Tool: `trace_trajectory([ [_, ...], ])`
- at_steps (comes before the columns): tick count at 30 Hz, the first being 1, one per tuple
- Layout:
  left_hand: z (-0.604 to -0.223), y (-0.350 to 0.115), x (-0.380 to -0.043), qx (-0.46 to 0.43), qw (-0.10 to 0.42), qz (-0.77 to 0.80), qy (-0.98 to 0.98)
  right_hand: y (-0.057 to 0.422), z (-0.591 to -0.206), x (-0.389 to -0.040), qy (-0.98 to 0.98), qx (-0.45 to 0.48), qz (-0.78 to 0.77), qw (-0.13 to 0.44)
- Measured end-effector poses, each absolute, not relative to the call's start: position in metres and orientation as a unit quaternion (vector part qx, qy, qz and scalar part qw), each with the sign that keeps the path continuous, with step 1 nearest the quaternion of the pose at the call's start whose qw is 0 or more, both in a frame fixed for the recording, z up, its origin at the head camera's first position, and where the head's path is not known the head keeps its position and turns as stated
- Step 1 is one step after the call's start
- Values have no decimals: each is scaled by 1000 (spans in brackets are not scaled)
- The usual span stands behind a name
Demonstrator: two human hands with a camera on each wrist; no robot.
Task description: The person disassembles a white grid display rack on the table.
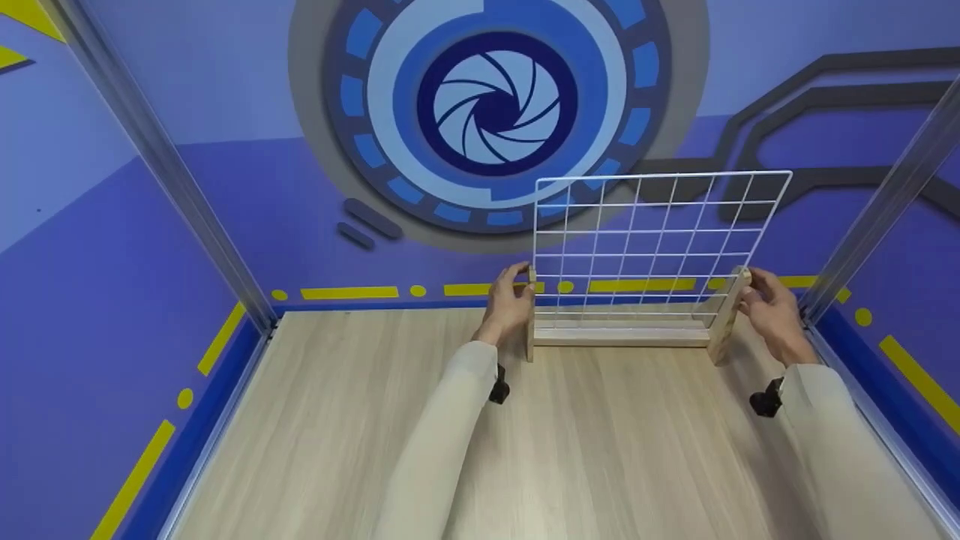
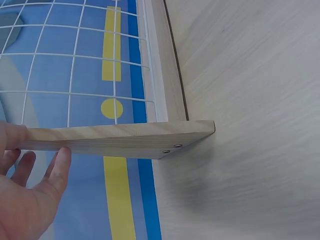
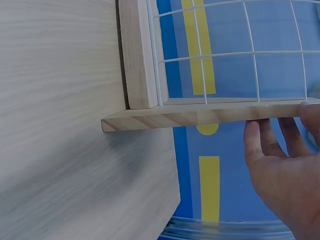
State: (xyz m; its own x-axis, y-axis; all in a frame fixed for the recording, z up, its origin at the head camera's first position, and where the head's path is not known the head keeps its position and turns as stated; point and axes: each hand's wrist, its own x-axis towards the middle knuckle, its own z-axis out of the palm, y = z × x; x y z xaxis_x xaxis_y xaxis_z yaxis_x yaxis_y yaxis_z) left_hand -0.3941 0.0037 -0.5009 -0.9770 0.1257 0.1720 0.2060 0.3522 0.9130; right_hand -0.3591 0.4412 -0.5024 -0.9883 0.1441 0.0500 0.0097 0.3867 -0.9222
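The table (image 1: 337, 420) is broad and flat, its pale surface streaked with fine wood grain. Toward its back, right of the middle, the rack (image 1: 622, 342) sits upright; whether its full weight rests there, I cannot tell. The step in hand looks like steadying or placing it, and the next move calls for even pressure at both ends to keep it square. Its largest part is a white wire grid (image 1: 652, 231), thin rods crossing in rectangles, leaning back slightly. Two flat boards of light, striped wood, the left board (image 1: 531, 326) and the right board (image 1: 727, 319), flank a straight wooden rail. The left hand (image 1: 508, 306) and right hand (image 1: 776, 311) are partly open, each pinching a board's upper part between thumb and fingers. Two small round screw heads (image 2: 177, 146) dot the left board's outer face.
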Motion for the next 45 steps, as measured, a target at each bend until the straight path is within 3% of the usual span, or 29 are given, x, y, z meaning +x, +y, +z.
trace_trajectory([
  [25,-503,-61,-387,-85,52,-551,-829,391,-504,-357,-831,23,552,66],
  [45,-513,-126,-381,-90,108,-531,-836,335,-514,-364,-806,69,584,67],
])
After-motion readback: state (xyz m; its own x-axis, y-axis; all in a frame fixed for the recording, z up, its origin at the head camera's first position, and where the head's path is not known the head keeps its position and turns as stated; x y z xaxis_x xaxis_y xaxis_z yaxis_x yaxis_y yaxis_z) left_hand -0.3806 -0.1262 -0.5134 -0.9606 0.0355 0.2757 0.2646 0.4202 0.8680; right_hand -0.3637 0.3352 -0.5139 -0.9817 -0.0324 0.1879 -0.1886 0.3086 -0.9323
